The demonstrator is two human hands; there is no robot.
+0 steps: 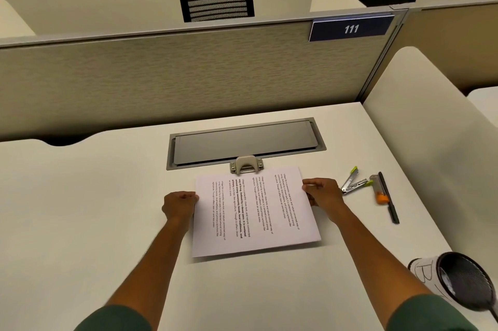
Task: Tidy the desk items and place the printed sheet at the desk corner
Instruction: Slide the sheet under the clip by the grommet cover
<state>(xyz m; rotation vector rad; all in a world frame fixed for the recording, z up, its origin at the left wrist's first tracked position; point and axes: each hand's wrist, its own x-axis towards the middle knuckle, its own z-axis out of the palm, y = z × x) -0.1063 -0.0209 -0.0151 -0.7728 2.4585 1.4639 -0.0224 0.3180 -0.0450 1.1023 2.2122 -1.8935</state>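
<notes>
The left hand [180, 202] is closed on the left edge of the printed sheet [254, 212], which lies near the middle of the white counter [80, 209], turned so its text lines run sideways. Just behind the sheet's far edge stands a beige hole punch [246, 165], in front of a grey cable hatch [245, 143]. The right hand [322, 192] grips the sheet's right edge, thumb on top. Just beside it lies an opened stapler [354, 182], then a black pen [388, 197] with something orange [382, 199] beside it. A black mesh cup [463, 283] lies tipped at the right edge.
</notes>
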